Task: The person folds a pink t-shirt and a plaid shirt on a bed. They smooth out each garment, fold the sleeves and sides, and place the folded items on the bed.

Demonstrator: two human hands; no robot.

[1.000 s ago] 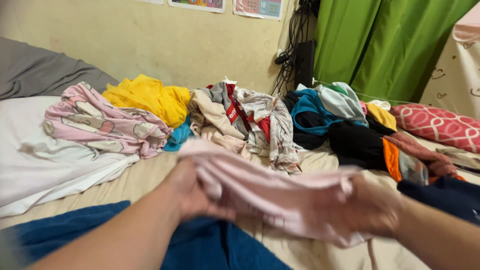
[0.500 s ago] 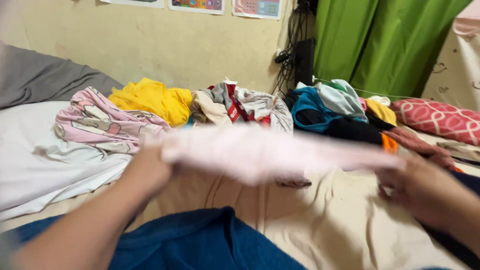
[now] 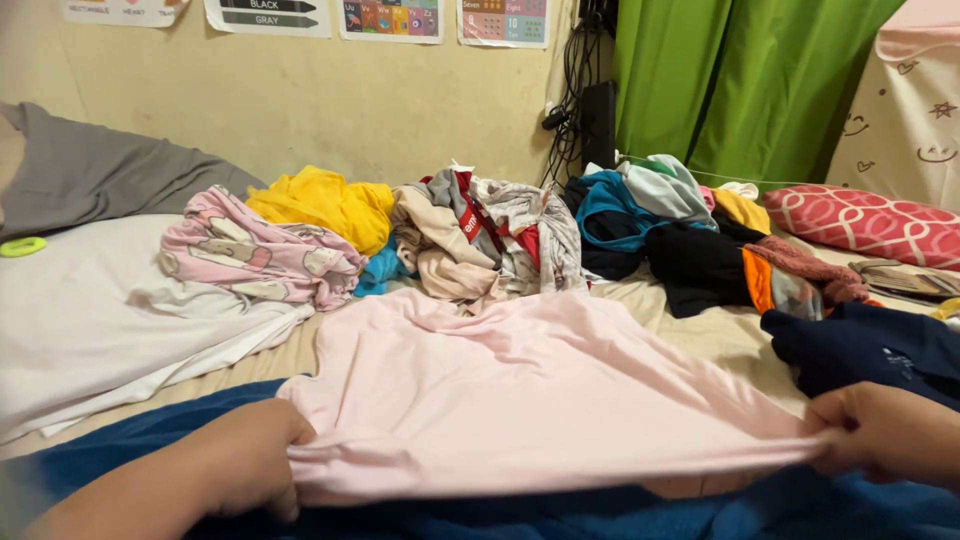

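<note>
A pale pink soft cloth garment (image 3: 540, 400) lies spread flat on the beige bedsheet (image 3: 720, 335), its near edge pulled taut between both hands. The left hand (image 3: 245, 465) is closed in a fist on the garment's left corner; the right hand (image 3: 885, 435) pinches the right corner, fingers curled. A dark blue cloth (image 3: 160, 435) lies under the near edge. Beyond it, a heap of mixed crumpled clothes (image 3: 500, 235) stretches across the bed, and green curtains (image 3: 750, 80) hang behind.
</note>
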